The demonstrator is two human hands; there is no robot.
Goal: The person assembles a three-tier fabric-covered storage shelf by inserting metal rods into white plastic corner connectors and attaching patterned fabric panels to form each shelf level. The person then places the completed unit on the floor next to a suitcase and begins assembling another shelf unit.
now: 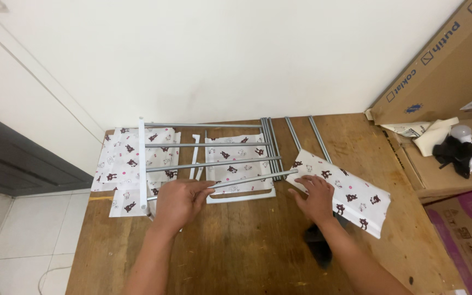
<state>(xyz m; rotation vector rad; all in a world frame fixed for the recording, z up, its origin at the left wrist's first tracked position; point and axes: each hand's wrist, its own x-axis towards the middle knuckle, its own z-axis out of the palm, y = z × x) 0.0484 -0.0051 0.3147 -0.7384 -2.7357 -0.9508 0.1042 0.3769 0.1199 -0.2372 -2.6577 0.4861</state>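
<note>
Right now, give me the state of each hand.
Left hand: closed around a grey metal rod.
Right hand: open, flat on a patterned fabric panel.

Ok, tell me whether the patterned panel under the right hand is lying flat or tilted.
Tilted. The patterned panel rests on the wooden table with its far edge raised, under the right hand.

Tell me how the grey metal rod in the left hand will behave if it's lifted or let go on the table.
The grey metal rod looks straight and thin, so probably stiff and light. Being round, it may roll on the wooden table once the left hand releases it. Its smooth finish could be slippery. The right hand rests on the patterned panel.
</note>
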